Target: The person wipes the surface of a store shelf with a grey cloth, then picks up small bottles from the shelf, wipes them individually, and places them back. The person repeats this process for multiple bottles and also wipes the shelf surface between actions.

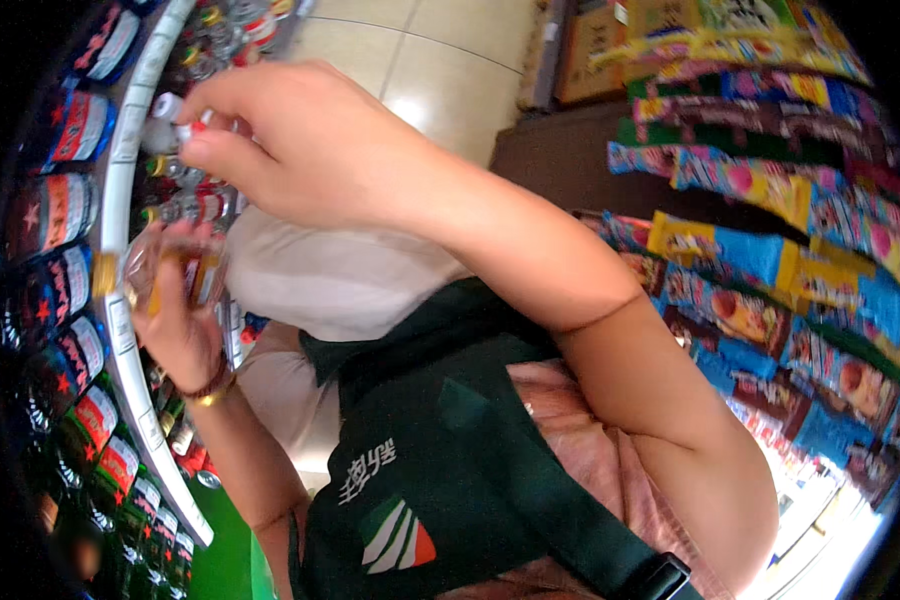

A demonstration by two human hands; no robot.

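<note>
My right hand (292, 142) reaches over the shelf edge at the upper left, thumb and fingers closed around a small bottle's red-and-white cap end (193, 129). Below it, my left hand (184, 322) holds a clear bottle with a gold cap (105, 274) and a yellow-brown label, lying sideways. Its neck crosses the white price rail (124, 157). A dark green apron (435, 420) covers my front.
Rows of dark bottles with red labels (75, 127) line the shelf at the left. More small bottles (195, 206) stand below the rail. Hanging snack packets (750, 247) fill the right side; cardboard boxes (592, 52) are at the top right. Tiled floor (450, 67) shows between.
</note>
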